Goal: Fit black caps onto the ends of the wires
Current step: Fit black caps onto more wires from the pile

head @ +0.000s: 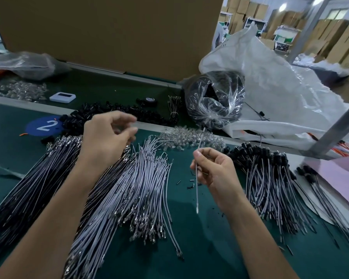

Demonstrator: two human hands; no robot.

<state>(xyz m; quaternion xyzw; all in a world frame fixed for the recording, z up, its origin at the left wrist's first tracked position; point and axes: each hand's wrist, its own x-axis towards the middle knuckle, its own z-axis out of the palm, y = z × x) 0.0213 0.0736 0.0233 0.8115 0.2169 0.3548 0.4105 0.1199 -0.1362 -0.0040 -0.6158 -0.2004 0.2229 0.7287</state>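
My right hand (212, 168) pinches one grey wire (199, 141) that stands nearly upright, its ends above and below the fingers. My left hand (107, 135) hovers over the wire piles with fingers curled; a thin clear piece seems pinched at its fingertips, but blur hides what it is. A big fan of loose grey wires (137, 184) lies between my arms. Darker wires (28, 190) lie at the left. Wires with black caps fitted (266, 174) lie at the right. Loose black caps (117, 113) are heaped along the far side.
A heap of clear small parts (187, 135) lies behind the wires. A clear bag of black parts (216, 99) and a large white sack (274, 83) stand at the back right. A white device (62, 97) and a blue number disc (43, 125) lie at the left. Pink sheet (338, 170) at right.
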